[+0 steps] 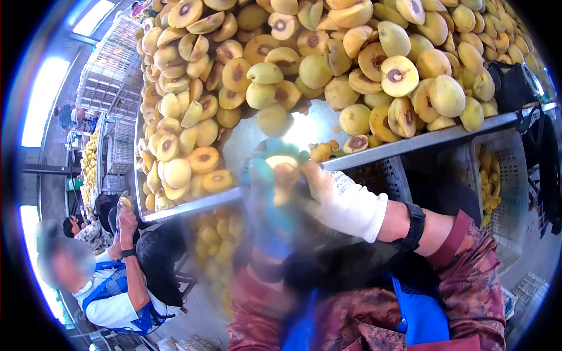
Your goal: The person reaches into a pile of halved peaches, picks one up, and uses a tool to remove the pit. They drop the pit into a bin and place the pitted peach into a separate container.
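Note:
Over the near edge of the metal table [410, 139], my left hand [272, 196], in a blue-green glove and blurred by motion, is wrapped round a halved yellow fruit [282, 161]. My right hand [345, 202], in a white glove, is closed beside it, with its fingertips close to that fruit. What my right fingers grip is too blurred to make out. Halved yellow fruits [316, 71] with brown centres are heaped on the table just beyond both hands. A small fruit piece [355, 144] lies by the metal rim.
Below the table, a crate [508, 175] holding yellow pieces stands at the right. More fruit [218, 237] shows under the table at the left. A co-worker [117, 281] sits at the left, hands near the table corner. Stacked crates [111, 70] stand behind.

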Available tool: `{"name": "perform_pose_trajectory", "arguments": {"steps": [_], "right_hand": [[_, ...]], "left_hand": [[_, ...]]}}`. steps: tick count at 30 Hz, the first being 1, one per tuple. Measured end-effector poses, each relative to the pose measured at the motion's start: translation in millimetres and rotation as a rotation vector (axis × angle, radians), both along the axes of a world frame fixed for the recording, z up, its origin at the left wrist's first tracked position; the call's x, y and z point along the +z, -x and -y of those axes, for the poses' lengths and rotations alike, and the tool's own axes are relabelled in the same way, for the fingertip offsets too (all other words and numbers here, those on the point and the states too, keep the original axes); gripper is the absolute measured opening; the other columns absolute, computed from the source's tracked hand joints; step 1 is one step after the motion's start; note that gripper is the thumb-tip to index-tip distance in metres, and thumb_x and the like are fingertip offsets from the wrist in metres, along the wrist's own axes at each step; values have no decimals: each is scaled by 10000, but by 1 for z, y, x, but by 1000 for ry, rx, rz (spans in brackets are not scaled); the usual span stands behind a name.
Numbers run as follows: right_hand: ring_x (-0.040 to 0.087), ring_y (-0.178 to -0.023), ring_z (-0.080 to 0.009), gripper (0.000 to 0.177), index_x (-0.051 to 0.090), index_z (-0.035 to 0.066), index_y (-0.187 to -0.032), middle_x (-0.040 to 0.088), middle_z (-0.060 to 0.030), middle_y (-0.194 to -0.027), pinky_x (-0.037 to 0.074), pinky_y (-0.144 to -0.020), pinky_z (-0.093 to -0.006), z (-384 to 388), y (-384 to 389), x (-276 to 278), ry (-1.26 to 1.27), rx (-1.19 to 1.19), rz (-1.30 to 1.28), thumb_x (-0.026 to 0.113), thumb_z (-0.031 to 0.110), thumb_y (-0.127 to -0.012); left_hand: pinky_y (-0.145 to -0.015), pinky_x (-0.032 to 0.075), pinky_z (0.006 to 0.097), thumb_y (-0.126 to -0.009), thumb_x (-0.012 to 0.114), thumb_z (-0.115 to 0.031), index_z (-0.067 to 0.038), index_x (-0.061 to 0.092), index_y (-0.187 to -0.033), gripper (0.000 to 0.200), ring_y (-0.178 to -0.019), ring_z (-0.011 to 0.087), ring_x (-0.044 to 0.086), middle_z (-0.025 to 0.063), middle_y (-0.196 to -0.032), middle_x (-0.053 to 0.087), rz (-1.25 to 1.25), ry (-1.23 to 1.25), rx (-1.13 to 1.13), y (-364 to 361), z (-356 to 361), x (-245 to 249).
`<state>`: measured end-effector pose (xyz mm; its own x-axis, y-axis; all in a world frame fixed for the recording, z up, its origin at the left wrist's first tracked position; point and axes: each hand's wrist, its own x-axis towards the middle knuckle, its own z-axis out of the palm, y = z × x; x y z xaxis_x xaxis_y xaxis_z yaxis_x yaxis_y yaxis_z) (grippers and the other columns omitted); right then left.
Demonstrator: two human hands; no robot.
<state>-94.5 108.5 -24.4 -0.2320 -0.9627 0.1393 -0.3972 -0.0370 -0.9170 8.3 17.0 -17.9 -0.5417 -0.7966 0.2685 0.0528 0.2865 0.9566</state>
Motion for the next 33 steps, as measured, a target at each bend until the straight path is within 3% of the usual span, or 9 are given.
{"name": "perform_pose_trajectory", "arguments": {"steps": [3, 6, 10, 12, 14, 18, 22, 28, 33], "right_hand": [[587, -723, -440, 250, 423, -29, -995, 580, -248, -730, 451, -616, -482, 2, -4, -18, 110, 13, -2, 579, 103, -852], [589, -709, -427, 246, 427, -31, -1012, 583, -238, -732, 455, -607, -462, 3, -10, -30, 185, -1, 27, 569, 101, -860], [593, -715, -420, 252, 433, -35, -1028, 587, -238, -750, 459, -613, -452, 6, -15, -33, 226, -6, 64, 561, 111, -867], [596, -731, -421, 260, 435, -37, -1032, 589, -245, -766, 462, -624, -455, 7, -17, -31, 211, -6, 75, 560, 123, -869], [599, -747, -423, 269, 438, -39, -1036, 591, -251, -783, 464, -635, -458, 5, -15, -31, 185, 0, 80, 559, 135, -871], [605, -779, -425, 288, 444, -44, -1045, 595, -265, -816, 469, -658, -465, 2, -16, -27, 108, 16, 115, 557, 159, -875], [611, -810, -428, 308, 449, -48, -1054, 598, -278, -849, 474, -681, -471, 3, -16, -22, 17, 22, 178, 555, 183, -880], [621, -858, -431, 342, 457, -55, -1067, 604, -299, -899, 481, -715, -480, 4, -16, -18, -173, 36, 240, 553, 219, -886], [639, -770, -393, 359, 474, -50, -1126, 613, -276, -844, 500, -614, -454, -8, -14, -26, -135, 119, 225, 605, 149, -858]], "left_hand": [[-879, 488, 372, -1003, 430, -375, 20, 550, -1104, 425, -940, 248, 605, 157, -1033, 623, 126, 313, 96, -4, 2, -11], [-883, 492, 377, -1007, 425, -364, 29, 542, -1104, 421, -946, 251, 606, 155, -1024, 621, -175, -279, 59, -5, 3, -11], [-893, 503, 406, -1015, 408, -364, 29, 521, -1150, 431, -957, 261, 608, 164, -1075, 608, -233, -253, 70, -2, -7, -6], [-891, 509, 407, -1014, 409, -366, 28, 520, -1155, 433, -973, 263, 608, 162, -1086, 605, -114, -119, 123, -4, -6, -9], [-897, 511, 411, -1011, 416, -364, 30, 518, -1173, 438, -990, 268, 608, 165, -1090, 605, 140, 318, 134, -7, -7, -10], [-907, 509, 429, -1011, 418, -356, 35, 508, -1193, 440, -996, 276, 611, 173, -1097, 602, 258, 538, 143, -10, -2, -13], [-896, 520, 438, -1011, 424, -347, 35, 501, -1204, 435, -1005, 281, 611, 175, -1116, 597, -219, -135, -14, -4, 0, -13], [-833, 542, 418, -1006, 439, -357, 36, 510, -1177, 433, -982, 273, 621, 178, -1083, 608, -146, -157, 153, -2, -1, -15], [-833, 538, 395, -982, 490, -331, 32, 532, -1118, 390, -911, 282, 642, 180, -1015, 632, 152, 119, -71, -9, 4, -7]]}}
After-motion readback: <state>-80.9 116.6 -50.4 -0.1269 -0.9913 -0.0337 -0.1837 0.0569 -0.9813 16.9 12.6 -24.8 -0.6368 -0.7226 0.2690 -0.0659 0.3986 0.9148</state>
